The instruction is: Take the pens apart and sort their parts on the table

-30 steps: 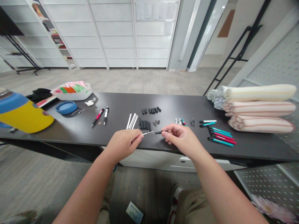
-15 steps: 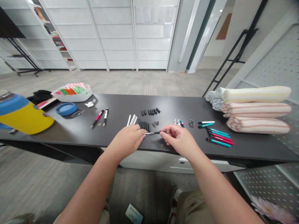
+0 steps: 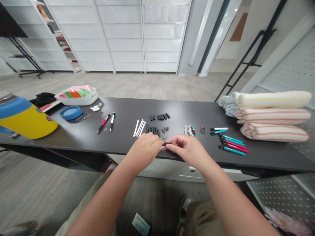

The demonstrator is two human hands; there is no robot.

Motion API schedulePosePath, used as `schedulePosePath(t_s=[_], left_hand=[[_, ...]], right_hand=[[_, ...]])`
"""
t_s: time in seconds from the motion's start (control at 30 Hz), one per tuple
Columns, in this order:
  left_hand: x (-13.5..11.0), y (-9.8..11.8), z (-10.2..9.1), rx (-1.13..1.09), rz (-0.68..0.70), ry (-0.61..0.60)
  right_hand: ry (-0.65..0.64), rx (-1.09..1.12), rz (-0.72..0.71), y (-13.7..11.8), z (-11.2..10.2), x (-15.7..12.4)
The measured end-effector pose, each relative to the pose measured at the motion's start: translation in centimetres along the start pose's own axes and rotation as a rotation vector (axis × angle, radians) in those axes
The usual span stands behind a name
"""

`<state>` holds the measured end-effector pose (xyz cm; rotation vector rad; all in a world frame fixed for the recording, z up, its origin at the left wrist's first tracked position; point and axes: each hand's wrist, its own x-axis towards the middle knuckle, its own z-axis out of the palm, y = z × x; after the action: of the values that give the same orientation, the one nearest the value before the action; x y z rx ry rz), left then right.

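Note:
Over the front edge of the dark table, my left hand (image 3: 146,149) and my right hand (image 3: 185,147) meet with fingertips closed on a short black pen part (image 3: 167,143). Much of that part is covered by the fingers. A thin silvery tip piece (image 3: 163,138) shows just beyond my left fingertips; whether it is touched cannot be made out. Behind my left hand lie white refill tubes (image 3: 139,127) and a row of black pen grips (image 3: 153,129). Small dark metal bits (image 3: 165,130) sit beside them, and short black caps (image 3: 159,117) are lined up farther back.
Right of centre are white-and-coloured clicker pieces (image 3: 190,130), a pile of small springs (image 3: 203,129) and several coloured pen barrels (image 3: 233,144). Rolled towels (image 3: 273,114) are stacked far right. Two pens (image 3: 103,124), a blue lid (image 3: 71,112), a white basket (image 3: 81,100) and a yellow-blue jug (image 3: 27,118) stand left.
My left hand has moved right, close against my right hand. The long silver-and-black piece stretched between them no longer shows; a short black part does. More of the white tubes is uncovered.

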<state>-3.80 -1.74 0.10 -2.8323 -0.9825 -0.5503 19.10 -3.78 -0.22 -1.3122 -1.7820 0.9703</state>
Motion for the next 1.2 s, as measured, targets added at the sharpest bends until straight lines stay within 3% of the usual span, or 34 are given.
schedulePosePath(t_s=[0.27,0.53,0.63,0.73,0.83,0.93,1.03,1.2], left_hand=[[-0.2,-0.6,-0.3,-0.177,0.001,0.006],[-0.5,-0.4,-0.4,-0.314,0.04,0.055],[-2.2,-2.3,-1.5,-0.282,0.018,0.066],[-4.8,-5.4,-3.4,-0.188,-0.166,0.15],[-6.2,-6.6,-5.0,-0.142,-0.241,0.213],[-5.2,-4.3,-5.0,-0.116,-0.103,0.175],[-3.5,-0.8,-4.1,-0.055,0.044,0.106],[-3.1,1.9,-2.7,0.019,0.096,0.026]], right_hand=[[0.023,0.06,0.054,-0.1,-0.6,-0.4],[0.008,0.146,0.022,-0.2,-0.3,-0.8],[0.107,0.208,0.035,0.5,-1.1,-0.9],[0.248,0.239,0.04,1.1,-2.0,-1.0],[0.121,0.176,0.038,0.7,-1.7,-1.0],[-0.02,0.104,0.007,-0.6,-0.2,-1.0],[-0.15,-0.083,-0.126,-1.8,0.9,-0.9],[-0.294,-0.373,-0.364,-2.2,0.9,-0.9]])
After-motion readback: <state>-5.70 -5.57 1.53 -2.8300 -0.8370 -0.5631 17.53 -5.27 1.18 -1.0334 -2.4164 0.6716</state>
